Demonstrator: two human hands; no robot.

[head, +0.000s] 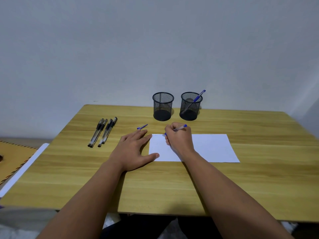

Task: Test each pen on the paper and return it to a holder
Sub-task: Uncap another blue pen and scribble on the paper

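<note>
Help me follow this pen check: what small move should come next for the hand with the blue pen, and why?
Probably finish the short scribble. The right hand grips the blue pen with its tip at the paper's far left corner, where only a faint mark shows. The left hand lies flat at the sheet's edge, and the pen's cap lies loose on the table, so capping comes afterwards.

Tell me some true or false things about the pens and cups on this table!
1. The right hand holds a blue pen on the paper. True.
2. Both mesh holders are empty. False: the right holder has a blue pen in it; the left holder looks empty.
3. Four black pens lie on the table. True.
4. The left hand grips a pen cap. False: it lies flat by the paper's edge; the blue cap lies apart.
</note>
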